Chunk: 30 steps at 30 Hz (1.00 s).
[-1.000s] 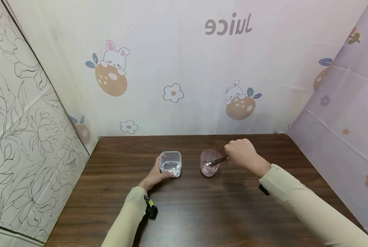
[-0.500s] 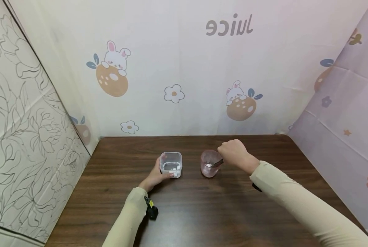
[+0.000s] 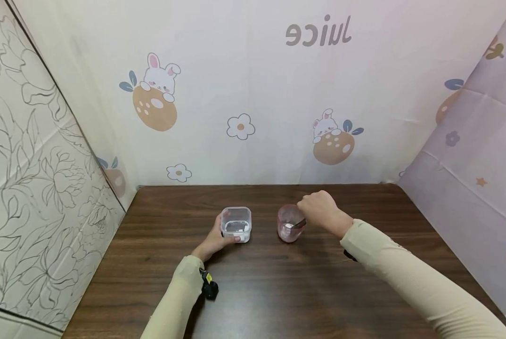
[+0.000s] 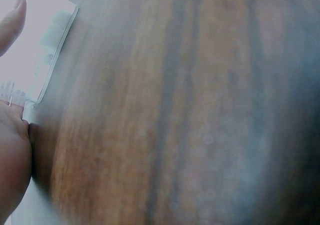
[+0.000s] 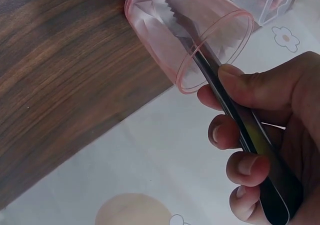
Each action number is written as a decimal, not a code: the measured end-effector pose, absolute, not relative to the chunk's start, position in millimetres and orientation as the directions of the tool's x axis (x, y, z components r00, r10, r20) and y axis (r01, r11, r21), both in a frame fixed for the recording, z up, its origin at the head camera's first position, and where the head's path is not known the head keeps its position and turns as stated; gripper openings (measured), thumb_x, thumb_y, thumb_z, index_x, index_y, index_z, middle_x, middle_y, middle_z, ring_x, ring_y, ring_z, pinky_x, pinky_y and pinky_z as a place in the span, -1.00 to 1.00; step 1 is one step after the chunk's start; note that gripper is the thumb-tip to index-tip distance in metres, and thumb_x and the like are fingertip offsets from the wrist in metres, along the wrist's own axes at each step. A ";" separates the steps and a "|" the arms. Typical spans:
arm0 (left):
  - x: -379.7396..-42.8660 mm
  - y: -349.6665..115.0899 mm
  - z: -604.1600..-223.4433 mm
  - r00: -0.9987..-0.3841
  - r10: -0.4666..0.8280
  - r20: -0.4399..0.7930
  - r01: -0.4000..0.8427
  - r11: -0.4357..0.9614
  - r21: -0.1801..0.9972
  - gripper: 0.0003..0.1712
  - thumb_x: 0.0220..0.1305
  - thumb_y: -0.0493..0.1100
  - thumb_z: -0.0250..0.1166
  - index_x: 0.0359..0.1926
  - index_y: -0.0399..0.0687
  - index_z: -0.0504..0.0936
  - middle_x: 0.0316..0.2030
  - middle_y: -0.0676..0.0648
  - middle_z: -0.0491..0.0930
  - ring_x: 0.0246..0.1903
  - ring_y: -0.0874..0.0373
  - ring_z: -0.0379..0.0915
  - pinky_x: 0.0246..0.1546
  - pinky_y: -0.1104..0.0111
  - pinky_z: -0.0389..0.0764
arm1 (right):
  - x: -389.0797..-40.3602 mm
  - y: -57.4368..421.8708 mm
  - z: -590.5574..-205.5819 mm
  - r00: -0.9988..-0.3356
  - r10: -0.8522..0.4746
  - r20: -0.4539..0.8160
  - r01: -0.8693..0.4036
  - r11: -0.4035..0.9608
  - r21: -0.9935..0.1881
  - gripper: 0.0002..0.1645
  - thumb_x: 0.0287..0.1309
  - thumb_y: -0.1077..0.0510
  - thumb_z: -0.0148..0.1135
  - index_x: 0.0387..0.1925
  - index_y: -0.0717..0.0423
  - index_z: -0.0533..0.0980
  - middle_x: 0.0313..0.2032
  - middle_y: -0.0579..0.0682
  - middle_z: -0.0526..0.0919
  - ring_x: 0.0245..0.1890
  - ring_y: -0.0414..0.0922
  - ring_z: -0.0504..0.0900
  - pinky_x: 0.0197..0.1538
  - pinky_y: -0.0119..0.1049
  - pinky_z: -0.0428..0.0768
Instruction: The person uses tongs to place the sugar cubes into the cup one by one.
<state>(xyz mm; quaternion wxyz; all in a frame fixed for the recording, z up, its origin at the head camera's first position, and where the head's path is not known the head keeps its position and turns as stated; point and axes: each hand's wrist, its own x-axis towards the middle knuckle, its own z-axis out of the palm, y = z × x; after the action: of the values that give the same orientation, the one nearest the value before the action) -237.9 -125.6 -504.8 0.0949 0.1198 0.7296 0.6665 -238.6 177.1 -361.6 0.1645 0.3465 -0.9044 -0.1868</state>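
Observation:
My right hand [image 3: 320, 210] grips dark metal tongs [image 5: 240, 120], thumb on one side and curled fingers on the other. The serrated tips of the tongs reach down inside a clear pink cup [image 3: 288, 235], which has whitish pieces at its bottom. To its left stands a clear square plastic container [image 3: 236, 217] with small white pieces in it. My left hand [image 3: 214, 242] holds this container from its left side, thumb across the front. In the left wrist view only the thumb [image 4: 12, 25] and part of the palm show beside the container's edge.
Both things stand on a dark wood-grain table [image 3: 261, 292], near its back edge. Printed cloth [image 3: 202, 94] hangs behind and at the right, and a flower-patterned panel [image 3: 36, 188] rises on the left.
My right hand has moved left and closer to the pink cup, lowering the tongs further into it. The left hand and the container stay in place.

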 end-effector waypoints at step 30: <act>-234.4 -124.1 -502.4 -0.954 0.300 0.031 0.062 0.093 0.994 0.09 0.00 -0.42 0.41 0.42 -0.31 -0.11 0.38 -0.40 0.01 0.31 -0.29 -0.03 0.28 -0.03 -0.02 | -229.0 190.1 -317.6 -0.763 -0.602 0.236 -0.523 0.789 0.323 -0.52 -0.25 0.17 0.45 -0.87 -0.05 0.27 -0.82 -0.14 0.25 -0.77 -0.18 0.19 -0.75 -0.18 0.30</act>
<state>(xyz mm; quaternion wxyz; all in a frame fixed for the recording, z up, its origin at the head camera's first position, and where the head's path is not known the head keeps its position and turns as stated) -234.4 -124.1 -502.4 0.0899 0.1231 0.7337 0.6622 -229.0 190.1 -317.6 0.1654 0.3019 -0.9312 -0.1197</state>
